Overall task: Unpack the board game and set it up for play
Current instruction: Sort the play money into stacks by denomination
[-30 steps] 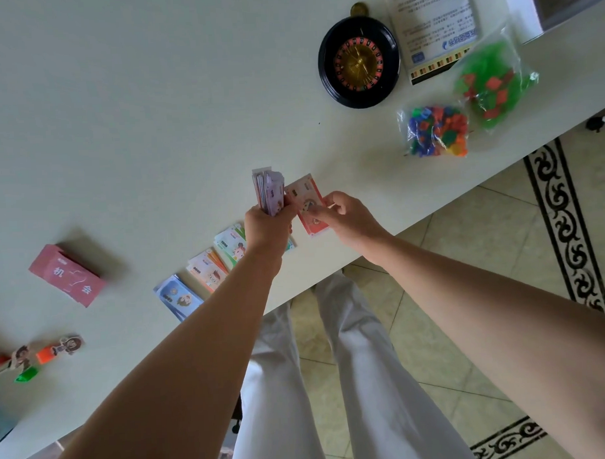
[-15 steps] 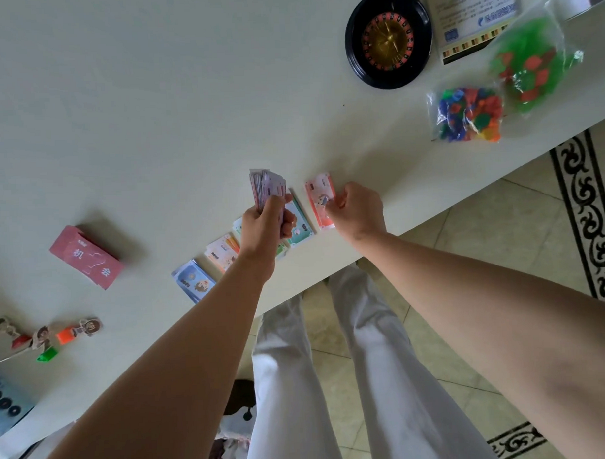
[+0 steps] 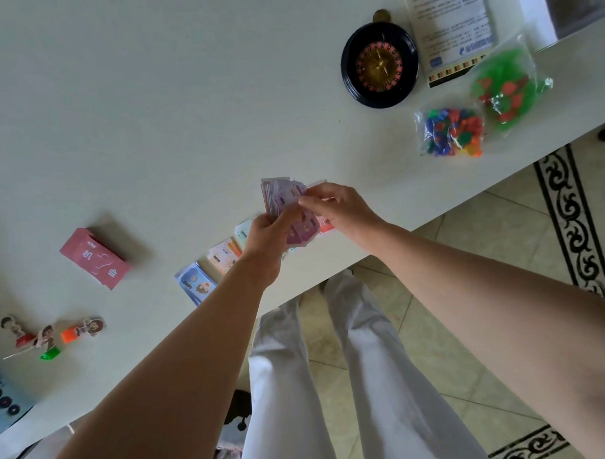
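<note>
Sorting play money over the table.
Left hand is curled round a fat stack of bills and holds it up just over the near edge. Right hand pinches the top of that stack with thumb and fingertips. Small piles lie in a row under the hands: a blue pile, an orange pile and a red pile that is mostly hidden. A card box lies well to the left. A wheel and two bags sit far off on the right.

Wheel on table, 2 bags to right; card box left; note piles at edge.
</note>
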